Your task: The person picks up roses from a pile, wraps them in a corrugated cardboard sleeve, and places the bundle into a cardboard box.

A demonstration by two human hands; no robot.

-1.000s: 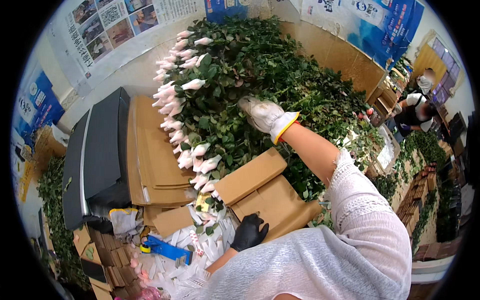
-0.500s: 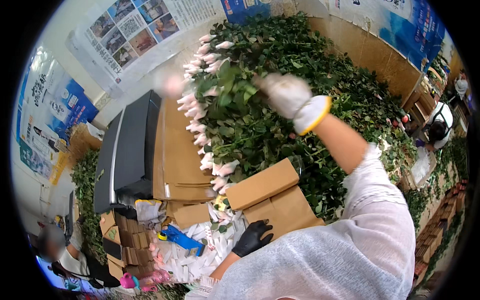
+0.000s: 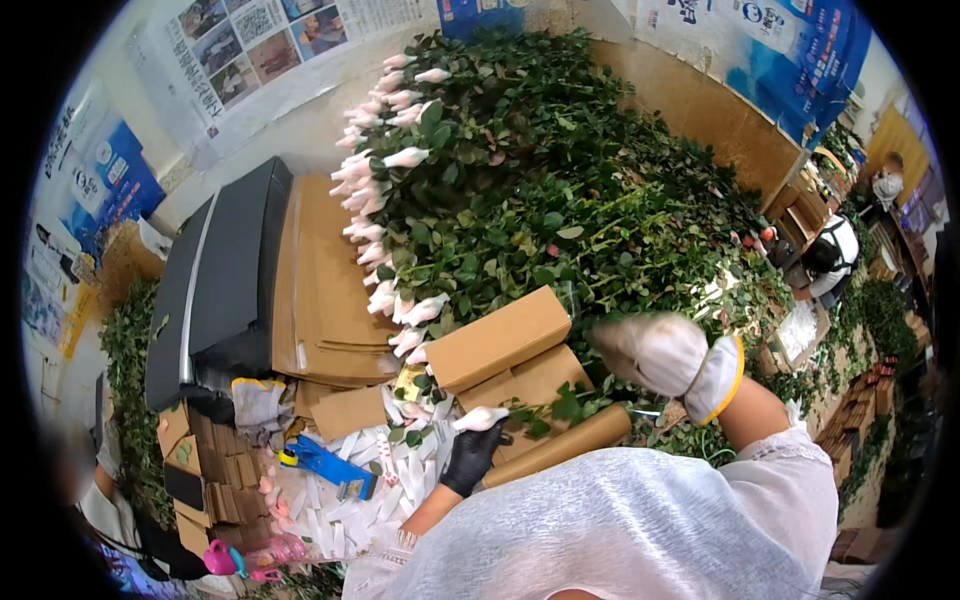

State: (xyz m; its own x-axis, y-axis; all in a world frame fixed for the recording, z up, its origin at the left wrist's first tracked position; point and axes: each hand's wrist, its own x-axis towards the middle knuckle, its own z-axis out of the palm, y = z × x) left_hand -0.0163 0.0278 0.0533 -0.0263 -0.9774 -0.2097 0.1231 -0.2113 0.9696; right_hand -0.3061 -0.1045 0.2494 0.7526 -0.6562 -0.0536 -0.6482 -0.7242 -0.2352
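Note:
My left hand (image 3: 470,462), in a black glove, is closed at the neck of a rose (image 3: 480,419) with a white sleeve over its bloom. The rose's leafy stem runs right across brown kraft paper (image 3: 487,397), whose near edge curls up into a roll (image 3: 565,445). My right hand (image 3: 650,352), in a white glove with a yellow-edged cuff, hovers right of the paper, its fingers smeared by motion. A long cardboard box (image 3: 500,340) rests on the paper's far side. Beyond lies a big heap of leafy rose stems (image 3: 560,210), sleeved pale-pink blooms (image 3: 365,195) facing left.
Left of the heap stand stacked brown sheets (image 3: 325,290) and a dark grey stack (image 3: 235,280). White paper strips (image 3: 400,480), a blue tool (image 3: 330,468) and a grey glove (image 3: 262,408) lie nearer. Other people (image 3: 832,250) work at the right and far left.
My right hand has swung from over the heap back toward me, right of the paper. A rose now lies at my left hand on the paper, and the paper's near edge is rolled up.

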